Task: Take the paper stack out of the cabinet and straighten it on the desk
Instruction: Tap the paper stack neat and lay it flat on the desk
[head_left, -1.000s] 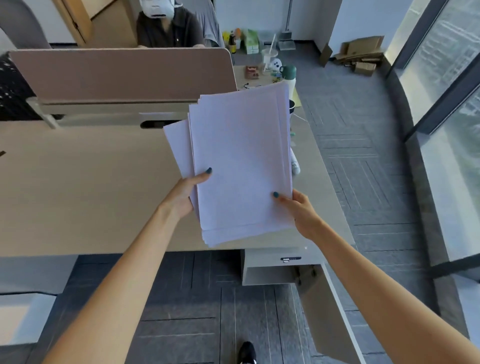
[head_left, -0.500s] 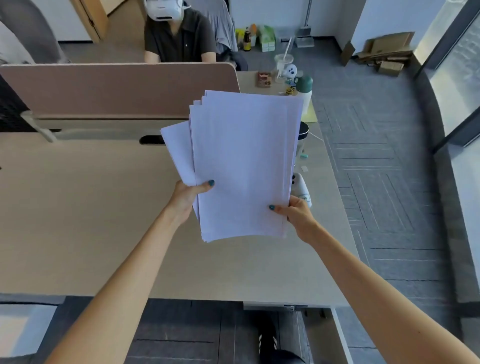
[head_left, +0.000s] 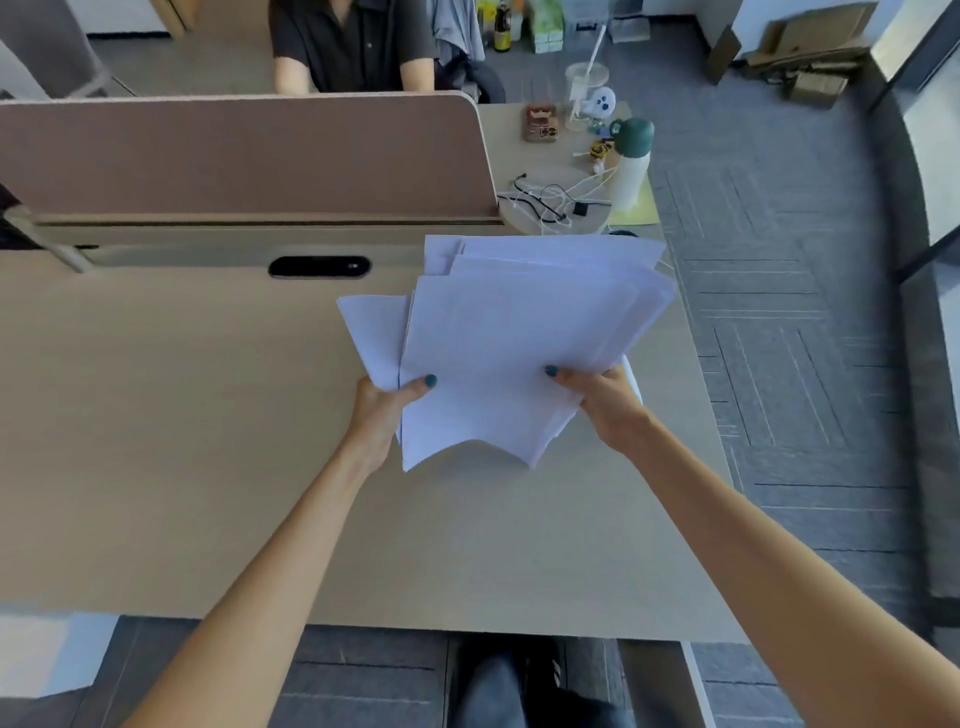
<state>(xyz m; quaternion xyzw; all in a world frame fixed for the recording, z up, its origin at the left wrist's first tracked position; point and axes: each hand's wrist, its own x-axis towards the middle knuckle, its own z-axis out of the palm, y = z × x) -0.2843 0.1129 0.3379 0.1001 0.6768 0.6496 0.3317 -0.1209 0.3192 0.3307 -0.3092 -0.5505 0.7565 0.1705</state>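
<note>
A loose stack of white paper (head_left: 514, 332) hangs over the right half of the beige desk (head_left: 171, 441). The sheets are fanned out and uneven, and their near edge curls upward. My left hand (head_left: 382, 410) grips the stack's near left corner, thumb on top. My right hand (head_left: 605, 402) grips the near right corner the same way. One sheet sticks out to the left. The cabinet is not in view.
A brown divider panel (head_left: 239, 156) runs along the desk's far edge, with a person seated behind it. Beyond the paper stand a white bottle with a green cap (head_left: 631, 163), tangled cables (head_left: 550, 202) and small items. Grey carpet floor (head_left: 789, 322) lies to the right.
The stack has tipped from nearly upright to lying flatter and lower over the desk, and its sheets have spread apart. Both hands kept their grip. The view moved forward over the desk.
</note>
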